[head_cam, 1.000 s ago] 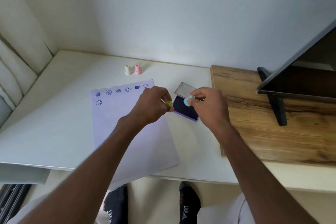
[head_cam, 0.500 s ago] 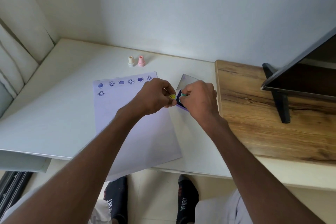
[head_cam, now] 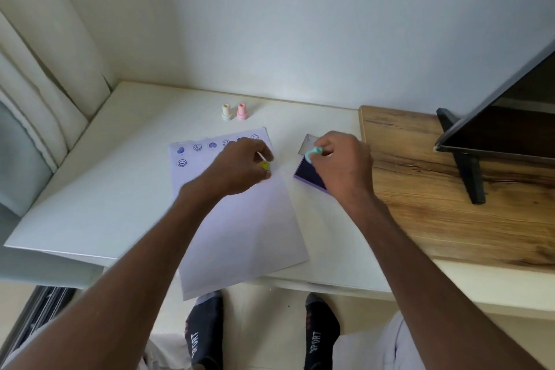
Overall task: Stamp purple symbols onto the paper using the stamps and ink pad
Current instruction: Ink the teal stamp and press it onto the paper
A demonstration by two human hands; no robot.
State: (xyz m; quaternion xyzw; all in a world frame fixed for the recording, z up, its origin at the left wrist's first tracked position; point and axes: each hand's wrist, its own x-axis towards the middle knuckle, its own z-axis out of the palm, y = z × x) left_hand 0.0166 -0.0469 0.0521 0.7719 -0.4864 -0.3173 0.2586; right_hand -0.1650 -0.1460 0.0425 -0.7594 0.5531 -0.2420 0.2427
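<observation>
A white paper [head_cam: 240, 228] lies on the white table with a row of purple hearts and smiley prints [head_cam: 196, 147] along its top edge. My left hand [head_cam: 240, 168] hovers over the paper's upper right part, closed on a small yellow stamp [head_cam: 265, 166]. My right hand [head_cam: 339, 165] holds a mint-green stamp [head_cam: 312, 154] just above the open purple ink pad [head_cam: 306, 176], which sits right of the paper. The pad's clear lid [head_cam: 307, 144] leans open behind it.
A cream stamp [head_cam: 226, 112] and a pink stamp [head_cam: 242, 111] stand upright behind the paper. A wooden board [head_cam: 450, 204] lies at the right with a black monitor [head_cam: 510, 117] on its stand. A curtain hangs at the left. My feet show below the table edge.
My hands have drawn apart: the left one moved left off the ink pad onto the paper with the yellow stamp, the right one lifted the mint stamp slightly above the pad.
</observation>
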